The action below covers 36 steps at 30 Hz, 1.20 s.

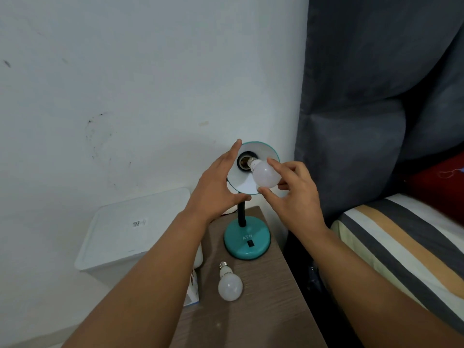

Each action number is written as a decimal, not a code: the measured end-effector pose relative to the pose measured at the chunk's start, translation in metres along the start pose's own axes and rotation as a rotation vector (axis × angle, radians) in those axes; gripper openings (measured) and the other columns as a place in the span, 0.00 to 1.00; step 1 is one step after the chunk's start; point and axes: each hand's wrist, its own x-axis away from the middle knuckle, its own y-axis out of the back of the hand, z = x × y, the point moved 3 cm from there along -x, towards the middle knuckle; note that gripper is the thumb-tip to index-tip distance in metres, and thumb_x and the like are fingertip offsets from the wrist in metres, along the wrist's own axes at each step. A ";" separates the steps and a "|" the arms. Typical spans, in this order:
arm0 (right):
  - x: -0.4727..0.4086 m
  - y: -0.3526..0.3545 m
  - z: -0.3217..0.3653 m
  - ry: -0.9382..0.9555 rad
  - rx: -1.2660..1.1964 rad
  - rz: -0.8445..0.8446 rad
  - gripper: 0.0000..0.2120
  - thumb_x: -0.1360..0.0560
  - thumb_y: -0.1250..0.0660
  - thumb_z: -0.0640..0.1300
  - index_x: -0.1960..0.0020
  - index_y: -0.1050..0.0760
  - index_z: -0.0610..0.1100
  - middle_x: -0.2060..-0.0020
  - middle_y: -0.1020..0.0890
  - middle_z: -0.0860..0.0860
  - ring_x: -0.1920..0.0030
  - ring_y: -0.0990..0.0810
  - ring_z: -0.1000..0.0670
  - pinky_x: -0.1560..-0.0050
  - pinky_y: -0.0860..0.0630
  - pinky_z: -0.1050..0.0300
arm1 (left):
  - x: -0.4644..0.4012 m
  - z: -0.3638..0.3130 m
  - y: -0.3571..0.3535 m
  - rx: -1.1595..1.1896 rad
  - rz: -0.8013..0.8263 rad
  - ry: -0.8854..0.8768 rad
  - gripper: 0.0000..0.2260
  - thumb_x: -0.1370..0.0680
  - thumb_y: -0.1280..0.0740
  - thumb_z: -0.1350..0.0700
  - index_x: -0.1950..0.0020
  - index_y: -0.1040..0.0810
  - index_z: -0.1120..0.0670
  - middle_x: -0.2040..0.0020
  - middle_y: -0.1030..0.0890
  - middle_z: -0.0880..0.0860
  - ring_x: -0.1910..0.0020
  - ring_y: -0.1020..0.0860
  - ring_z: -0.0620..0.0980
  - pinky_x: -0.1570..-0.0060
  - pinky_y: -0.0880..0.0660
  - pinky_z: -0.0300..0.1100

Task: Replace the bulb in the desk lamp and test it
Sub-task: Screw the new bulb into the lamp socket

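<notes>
Head view is given from above, down onto a small wooden bench [263,320] that stands between a white wall and a bed. On the bench a teal desk lamp [247,238] is placed, and its shade [244,183] is tilted up so that the empty socket [243,162] is seen inside.

A white bulb [266,175] is pinched by the right hand [293,194] between the thumb and the fingertips. Its metal screw base is pointed at the socket and is just at the opening, but it cannot be told if the thread is already caught. The shade is steadied by the left hand [216,187]: the fingers are stretched along the left rim and the thumb is put under the lower rim, so it is braced rather than clasped.

A second bulb [229,283] is lying on its side on the bench, near the lamp base and apart from both hands. It is judged to be the old one, already taken out, though this is not certain. Beside it a small carton [193,288] is partly hidden by the left forearm.

So the removing seems to be done, and the fitting is only begun. Left to do: the bulb is to be screwed in fully, then the black switch [249,244] on the base is to be pressed for the test.
</notes>
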 end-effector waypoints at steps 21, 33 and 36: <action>-0.004 -0.011 0.008 0.035 0.041 0.053 0.29 0.30 0.22 0.42 0.30 0.26 0.46 0.43 0.25 0.48 0.52 0.27 0.55 0.48 0.20 0.53 | 0.011 -0.007 -0.011 0.008 -0.110 0.006 0.51 0.33 0.19 0.48 0.18 0.46 0.43 0.32 0.25 0.48 0.36 0.27 0.45 0.40 0.23 0.49; -0.012 -0.010 0.011 -0.019 0.097 0.107 0.31 0.28 0.24 0.47 0.28 0.29 0.45 0.39 0.28 0.49 0.51 0.25 0.54 0.46 0.23 0.59 | 0.012 -0.004 -0.012 0.032 -0.118 0.003 0.49 0.32 0.19 0.47 0.18 0.46 0.42 0.31 0.25 0.48 0.36 0.27 0.44 0.40 0.23 0.49; -0.015 -0.010 0.011 -0.036 0.088 0.100 0.30 0.30 0.23 0.49 0.31 0.28 0.45 0.39 0.27 0.49 0.46 0.22 0.48 0.43 0.21 0.51 | 0.012 -0.004 -0.011 0.026 -0.118 0.004 0.49 0.32 0.19 0.47 0.18 0.46 0.42 0.32 0.25 0.48 0.37 0.27 0.43 0.40 0.23 0.47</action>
